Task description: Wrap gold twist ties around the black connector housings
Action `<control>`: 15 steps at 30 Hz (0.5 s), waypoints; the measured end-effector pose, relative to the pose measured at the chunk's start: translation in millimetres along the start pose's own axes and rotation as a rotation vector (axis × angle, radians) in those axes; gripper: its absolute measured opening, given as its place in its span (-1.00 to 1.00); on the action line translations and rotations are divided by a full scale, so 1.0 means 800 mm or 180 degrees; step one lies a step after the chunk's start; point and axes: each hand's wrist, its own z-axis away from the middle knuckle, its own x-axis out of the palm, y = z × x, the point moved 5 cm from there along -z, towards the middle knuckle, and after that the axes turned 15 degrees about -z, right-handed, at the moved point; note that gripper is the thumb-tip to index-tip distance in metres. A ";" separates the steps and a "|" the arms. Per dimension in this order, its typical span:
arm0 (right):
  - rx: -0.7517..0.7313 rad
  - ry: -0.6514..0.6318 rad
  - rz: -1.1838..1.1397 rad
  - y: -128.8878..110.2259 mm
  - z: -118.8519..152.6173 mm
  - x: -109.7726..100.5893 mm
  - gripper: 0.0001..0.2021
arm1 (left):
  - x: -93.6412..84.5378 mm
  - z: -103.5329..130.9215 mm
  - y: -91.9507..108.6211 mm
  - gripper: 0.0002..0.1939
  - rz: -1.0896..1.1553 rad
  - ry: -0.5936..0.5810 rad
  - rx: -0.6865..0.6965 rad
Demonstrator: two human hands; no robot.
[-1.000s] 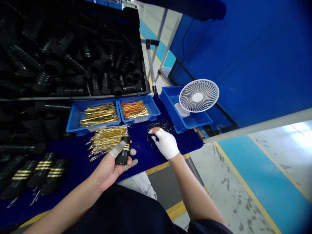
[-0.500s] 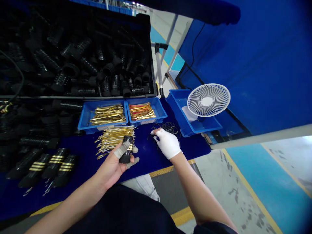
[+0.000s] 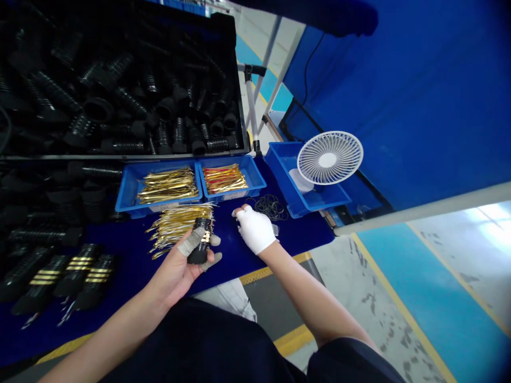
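My left hand (image 3: pixel 180 268), with pale finger cots, is closed around a black ribbed sleeve (image 3: pixel 200 242) that has gold bands near its middle. The sleeve stands nearly upright over the front of a pile of gold twist ties (image 3: pixel 170 226). My right hand (image 3: pixel 254 226), in a white glove with bare fingertips, hovers over the blue cloth to the right of the sleeve. Its fingers are pinched together; whatever they hold is too small to make out. Just beyond that hand lies a heap of thin black rings (image 3: pixel 271 206).
Two blue trays, one with gold ties (image 3: pixel 120 194) and one with red and gold ties (image 3: pixel 257 178), stand behind the pile. A large black crate (image 3: pixel 238 106) holds many sleeves. Banded sleeves (image 3: pixel 75 271) lie at left. A white fan (image 3: pixel 329 158) stands by a blue bin (image 3: pixel 293 199).
My right hand has moved left off the black rings, and its fingers have drawn together. My left hand still holds the sleeve. The whole view has shifted slightly.
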 end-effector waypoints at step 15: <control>-0.1427 0.1726 -0.1687 -0.082 0.076 -0.033 -0.85 | -0.003 0.004 0.012 -0.28 -0.1621 0.0430 0.1249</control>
